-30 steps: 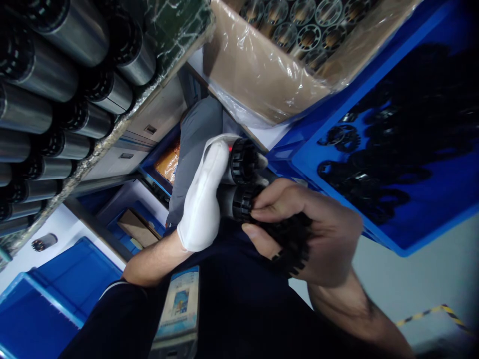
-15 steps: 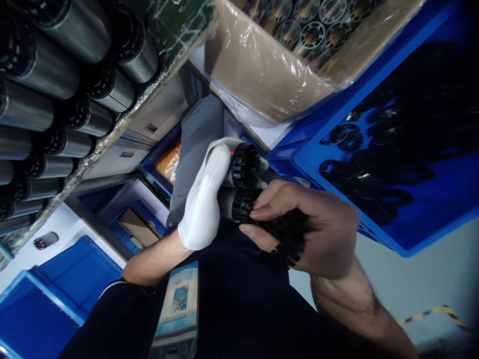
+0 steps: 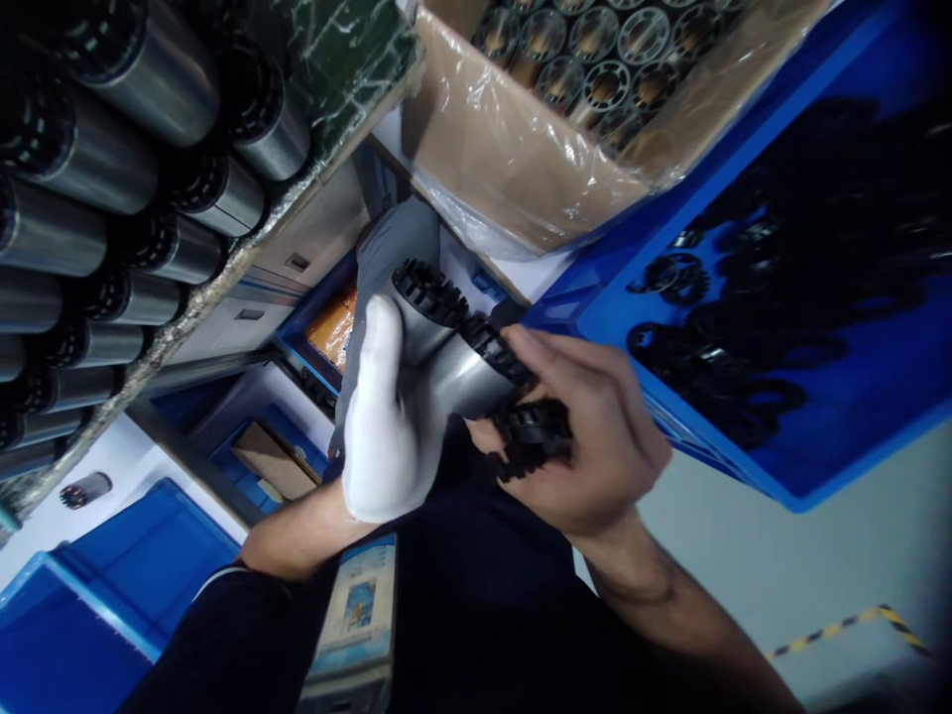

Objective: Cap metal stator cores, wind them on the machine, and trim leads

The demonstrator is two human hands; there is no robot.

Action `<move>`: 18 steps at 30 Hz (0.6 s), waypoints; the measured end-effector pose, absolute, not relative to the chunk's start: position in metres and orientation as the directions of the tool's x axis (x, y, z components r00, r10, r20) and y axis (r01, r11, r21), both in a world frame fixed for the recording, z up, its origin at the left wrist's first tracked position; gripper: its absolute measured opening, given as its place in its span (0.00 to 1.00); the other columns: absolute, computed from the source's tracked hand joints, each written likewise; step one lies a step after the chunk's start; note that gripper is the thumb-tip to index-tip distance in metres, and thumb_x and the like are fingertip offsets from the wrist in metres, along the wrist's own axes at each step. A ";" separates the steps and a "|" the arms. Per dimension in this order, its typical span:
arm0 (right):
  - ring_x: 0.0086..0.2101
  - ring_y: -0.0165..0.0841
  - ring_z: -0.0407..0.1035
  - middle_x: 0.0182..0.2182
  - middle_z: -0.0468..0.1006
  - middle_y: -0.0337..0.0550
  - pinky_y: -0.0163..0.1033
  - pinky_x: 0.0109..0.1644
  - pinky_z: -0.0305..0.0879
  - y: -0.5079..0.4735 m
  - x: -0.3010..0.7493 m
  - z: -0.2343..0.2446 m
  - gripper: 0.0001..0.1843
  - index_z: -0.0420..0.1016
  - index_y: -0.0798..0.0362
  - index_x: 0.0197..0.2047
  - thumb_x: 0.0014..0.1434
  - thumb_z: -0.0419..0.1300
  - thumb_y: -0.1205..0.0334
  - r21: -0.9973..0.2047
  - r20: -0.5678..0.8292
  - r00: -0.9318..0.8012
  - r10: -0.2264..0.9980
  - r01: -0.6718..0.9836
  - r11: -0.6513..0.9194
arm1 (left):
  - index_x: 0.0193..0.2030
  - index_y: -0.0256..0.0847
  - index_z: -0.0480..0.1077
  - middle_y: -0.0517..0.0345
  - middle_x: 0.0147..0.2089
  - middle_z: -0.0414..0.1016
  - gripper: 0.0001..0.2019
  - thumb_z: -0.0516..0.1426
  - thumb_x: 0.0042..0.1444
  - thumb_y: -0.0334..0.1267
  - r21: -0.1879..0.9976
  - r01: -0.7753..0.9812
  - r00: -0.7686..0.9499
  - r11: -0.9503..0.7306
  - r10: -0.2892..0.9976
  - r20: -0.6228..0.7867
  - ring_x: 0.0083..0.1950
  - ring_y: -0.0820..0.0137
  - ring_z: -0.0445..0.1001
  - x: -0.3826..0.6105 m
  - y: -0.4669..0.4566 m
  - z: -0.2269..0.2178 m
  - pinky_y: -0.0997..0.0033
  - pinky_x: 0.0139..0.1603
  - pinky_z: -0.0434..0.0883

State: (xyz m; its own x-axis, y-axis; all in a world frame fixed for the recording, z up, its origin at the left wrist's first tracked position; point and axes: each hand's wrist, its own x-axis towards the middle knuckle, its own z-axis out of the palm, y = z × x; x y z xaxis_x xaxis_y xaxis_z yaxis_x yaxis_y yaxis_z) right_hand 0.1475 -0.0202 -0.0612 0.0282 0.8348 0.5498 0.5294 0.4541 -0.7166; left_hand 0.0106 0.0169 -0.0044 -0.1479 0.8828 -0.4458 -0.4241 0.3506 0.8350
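My left hand (image 3: 388,424), in a white glove, is wrapped round two silver metal cylinders (image 3: 452,369) held side by side. Each cylinder carries a black toothed plastic ring (image 3: 429,290) at its upper end. My bare right hand (image 3: 595,426) is closed on a bunch of black toothed rings (image 3: 530,438), and its fingertips press on the ring of the nearer cylinder. Both hands are above my lap, in front of the blue tray.
A blue tray (image 3: 751,476) of black rings lies at the right. A plastic-lined cardboard box (image 3: 513,149) of round metal parts is at the top. Stacked silver cylinders (image 3: 96,188) fill the upper left. Blue bins (image 3: 111,585) stand at the lower left.
My left hand has turned the two cylinders, so their ringed ends now point up and left. My right hand moved left and closer with its rings.
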 end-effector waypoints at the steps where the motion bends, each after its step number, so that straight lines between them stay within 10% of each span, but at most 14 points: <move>1: 0.51 0.45 0.87 0.59 0.90 0.47 0.47 0.55 0.87 -0.019 0.153 -0.060 0.41 0.80 0.42 0.78 0.65 0.78 0.69 -0.781 0.478 0.038 0.877 0.474 0.405 | 0.70 0.51 0.80 0.54 0.68 0.86 0.21 0.53 0.81 0.49 0.834 -0.429 -0.137 0.345 0.889 -0.438 0.84 0.49 0.73 0.006 0.016 -0.005 0.44 0.80 0.78; 6: 0.46 0.39 0.88 0.54 0.92 0.39 0.41 0.48 0.84 -0.013 0.181 -0.046 0.34 0.82 0.37 0.74 0.67 0.80 0.59 -0.999 0.028 -0.266 0.964 0.029 0.037 | 0.62 0.55 0.79 0.55 0.63 0.86 0.22 0.73 0.66 0.55 0.832 -0.479 -0.127 0.279 0.916 -0.380 0.78 0.48 0.79 -0.012 0.021 -0.021 0.48 0.74 0.82; 10: 0.42 0.38 0.89 0.50 0.93 0.39 0.40 0.45 0.82 -0.010 0.168 -0.041 0.26 0.83 0.43 0.63 0.65 0.82 0.61 -0.995 0.058 -0.305 0.951 0.061 0.080 | 0.47 0.49 0.80 0.49 0.49 0.87 0.31 0.59 0.70 0.78 0.690 -0.645 -0.006 0.328 0.901 -0.434 0.75 0.45 0.81 -0.004 0.025 -0.027 0.47 0.70 0.85; 15: 0.46 0.40 0.87 0.46 0.91 0.37 0.45 0.52 0.79 -0.009 0.150 -0.048 0.19 0.73 0.43 0.44 0.66 0.80 0.56 -0.943 0.159 -0.051 0.986 0.289 0.167 | 0.42 0.47 0.79 0.47 0.43 0.87 0.31 0.61 0.70 0.76 0.504 -0.672 0.048 0.542 0.711 -0.702 0.65 0.43 0.87 0.002 0.019 -0.047 0.44 0.65 0.88; 18: 0.37 0.40 0.82 0.41 0.86 0.40 0.47 0.40 0.74 -0.010 0.157 -0.056 0.18 0.74 0.43 0.44 0.80 0.65 0.39 -0.964 0.113 -0.038 0.993 0.238 0.119 | 0.45 0.44 0.79 0.49 0.40 0.87 0.32 0.59 0.72 0.75 0.411 -0.641 0.076 0.649 0.586 -0.807 0.56 0.47 0.91 -0.003 0.016 -0.063 0.49 0.52 0.92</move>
